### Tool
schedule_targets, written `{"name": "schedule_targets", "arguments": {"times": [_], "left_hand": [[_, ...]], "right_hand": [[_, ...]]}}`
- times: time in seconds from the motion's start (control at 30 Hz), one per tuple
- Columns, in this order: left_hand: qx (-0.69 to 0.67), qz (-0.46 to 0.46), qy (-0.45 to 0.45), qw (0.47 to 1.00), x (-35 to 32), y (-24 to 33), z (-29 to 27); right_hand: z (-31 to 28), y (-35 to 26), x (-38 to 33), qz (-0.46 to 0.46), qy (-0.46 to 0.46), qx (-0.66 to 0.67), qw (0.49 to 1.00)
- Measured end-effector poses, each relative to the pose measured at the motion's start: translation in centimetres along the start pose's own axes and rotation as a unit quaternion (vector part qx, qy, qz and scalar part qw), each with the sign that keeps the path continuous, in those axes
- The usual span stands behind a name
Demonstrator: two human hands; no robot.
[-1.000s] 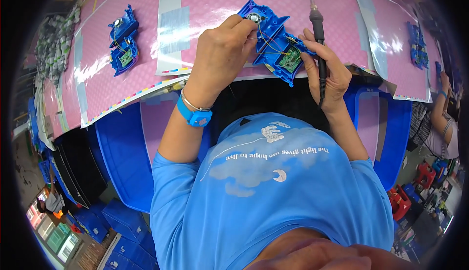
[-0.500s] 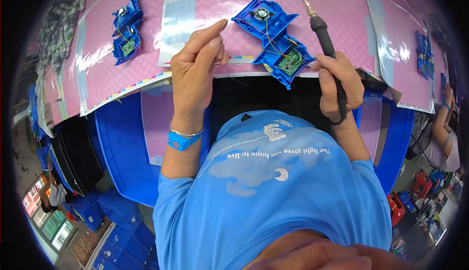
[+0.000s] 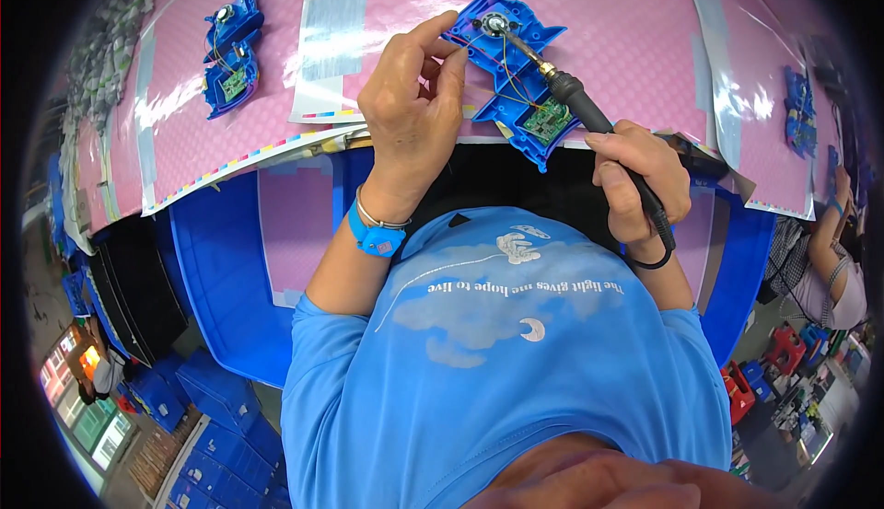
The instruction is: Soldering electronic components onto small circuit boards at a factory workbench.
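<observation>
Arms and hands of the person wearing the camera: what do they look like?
The left hand and right hand have no gloves. The left arm wears a blue wristband and thin silvery bangle. The sleeves are short and blue.

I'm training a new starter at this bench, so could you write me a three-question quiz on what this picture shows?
1. Which hand holds the soldering iron?
2. True or false: thin wires run between the two halves of the nearest open blue casing.
3. Over which part does the iron's metal tip appear?
A) the round speaker
B) the green circuit board
C) the blue wristband

Key:
1. The right hand.
2. True.
3. A, though this view does not settle whether they touch.
</observation>
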State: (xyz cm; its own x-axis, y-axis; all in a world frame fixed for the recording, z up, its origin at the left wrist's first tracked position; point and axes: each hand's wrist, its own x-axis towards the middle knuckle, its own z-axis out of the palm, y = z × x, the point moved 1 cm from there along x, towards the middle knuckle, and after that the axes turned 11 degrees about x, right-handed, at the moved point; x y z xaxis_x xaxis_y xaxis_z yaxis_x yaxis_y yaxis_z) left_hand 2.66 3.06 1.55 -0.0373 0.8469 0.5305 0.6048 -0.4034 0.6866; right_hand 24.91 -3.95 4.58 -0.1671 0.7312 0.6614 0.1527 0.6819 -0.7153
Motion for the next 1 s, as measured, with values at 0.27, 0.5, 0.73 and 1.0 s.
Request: {"name": "schedule_targets", "arguments": {"times": [0.27,0.5,0.73,1.0], "left_hand": [[0.008,0.049,0.012,0.999,0.0,0.2,0.0],[0.011,0.048,0.010,0.999,0.0,0.0,0.1],[-0.008,0.010,-0.003,1.000,-0.1,-0.2,0.0],[-0.009,-0.013,-0.009,1.000,-0.3,-0.9,-0.6]], "right_hand": [[0.4,-0.1,0.6,0.011,-0.014,-0.004,1.000],[0.4,0.2,0.4,0.025,-0.015,-0.007,1.000],[0.4,0.3,0.5,0.005,-0.015,-0.009,1.000],[-0.4,-0.1,0.7,0.059,0.015,0.062,0.996]]}}
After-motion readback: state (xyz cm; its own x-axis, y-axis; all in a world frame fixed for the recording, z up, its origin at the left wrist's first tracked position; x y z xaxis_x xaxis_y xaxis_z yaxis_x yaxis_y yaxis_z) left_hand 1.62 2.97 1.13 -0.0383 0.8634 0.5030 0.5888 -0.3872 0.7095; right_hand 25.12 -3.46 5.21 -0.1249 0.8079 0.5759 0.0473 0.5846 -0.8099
